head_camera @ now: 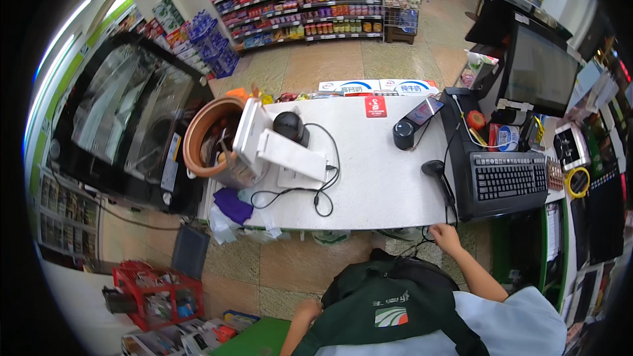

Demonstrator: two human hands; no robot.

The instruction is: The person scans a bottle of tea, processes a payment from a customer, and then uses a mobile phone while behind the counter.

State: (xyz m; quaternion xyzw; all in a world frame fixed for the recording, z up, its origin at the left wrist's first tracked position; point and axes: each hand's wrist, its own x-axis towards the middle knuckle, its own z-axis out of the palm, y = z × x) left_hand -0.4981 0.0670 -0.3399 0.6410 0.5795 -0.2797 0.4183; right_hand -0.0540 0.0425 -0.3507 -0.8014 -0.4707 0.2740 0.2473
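My right hand [446,238] is at the front edge of the white counter [376,183], its fingers curled close to a black cable; whether they grip it is unclear. Just above that hand lies a black handheld barcode scanner [440,180], its handle pointing towards me. My left hand [307,309] hangs low beside the dark green apron [361,301], its fingers bent and mostly hidden. Farther back on the counter stand a small black payment device with a screen [404,133] and, to the left, a white tablet-like terminal on a stand [292,155].
A brown pot [195,143] and a black glass display case [133,118] stand at the left. At the right are a black keyboard [509,175] and a monitor [539,69]. A red crate [163,296] sits low at the left. Stocked shelves [341,2] stand beyond the counter.
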